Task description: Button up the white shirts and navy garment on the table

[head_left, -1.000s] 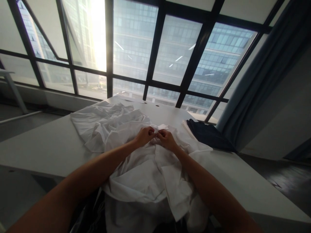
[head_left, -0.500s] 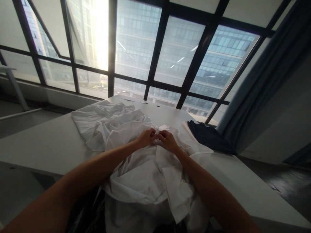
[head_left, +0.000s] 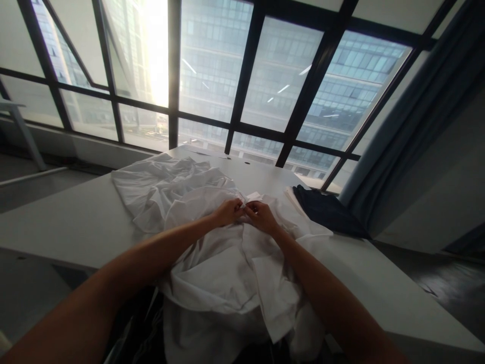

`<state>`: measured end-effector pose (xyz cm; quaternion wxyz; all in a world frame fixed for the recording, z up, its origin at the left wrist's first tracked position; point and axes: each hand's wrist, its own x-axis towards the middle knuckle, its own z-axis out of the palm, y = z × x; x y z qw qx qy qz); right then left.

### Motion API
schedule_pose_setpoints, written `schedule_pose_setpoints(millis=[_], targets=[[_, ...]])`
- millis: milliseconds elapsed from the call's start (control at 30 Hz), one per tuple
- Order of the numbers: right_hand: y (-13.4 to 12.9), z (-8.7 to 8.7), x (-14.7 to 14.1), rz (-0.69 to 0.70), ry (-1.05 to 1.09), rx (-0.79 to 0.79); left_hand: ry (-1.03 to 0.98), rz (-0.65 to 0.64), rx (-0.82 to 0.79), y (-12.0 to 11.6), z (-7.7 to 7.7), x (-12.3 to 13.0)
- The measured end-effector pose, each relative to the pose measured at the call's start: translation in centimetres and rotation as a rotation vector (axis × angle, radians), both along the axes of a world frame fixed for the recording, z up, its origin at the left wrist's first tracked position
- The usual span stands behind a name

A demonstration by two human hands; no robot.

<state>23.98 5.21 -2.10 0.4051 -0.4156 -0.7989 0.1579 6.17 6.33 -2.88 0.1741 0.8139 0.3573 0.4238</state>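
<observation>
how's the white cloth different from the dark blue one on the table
The white cloth spreads widely in loose wrinkles; the dark blue cloth forms a smaller, more compact pile. The left hand and right hand pinch the white cloth; neither touches the dark blue cloth. Both cloths lie on the white table.

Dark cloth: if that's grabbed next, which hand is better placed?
Probably the right hand: the dark cloth lies on that side, while the left hand is farther away. Both pinch the white cloth, so either would have to let go first.
</observation>
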Motion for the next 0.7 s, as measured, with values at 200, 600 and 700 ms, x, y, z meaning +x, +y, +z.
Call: schedule_pose_setpoints(millis=[200, 600, 700], targets=[[-0.1, -0.4, -0.1, 0.03, 0.049, -0.025, -0.008, 0.001, -0.035, 0.0, -0.1, -0.2], [1.0, -0.8, 0.3, 0.067, 0.126, -0.113, 0.197, 0.114, 0.35, -0.4, 1.4, -1.3], [0.7, -0.5, 0.2, 0.036, 0.086, -0.09, 0.271, 0.05, 0.5, -0.7, 2.0, -1.5]])
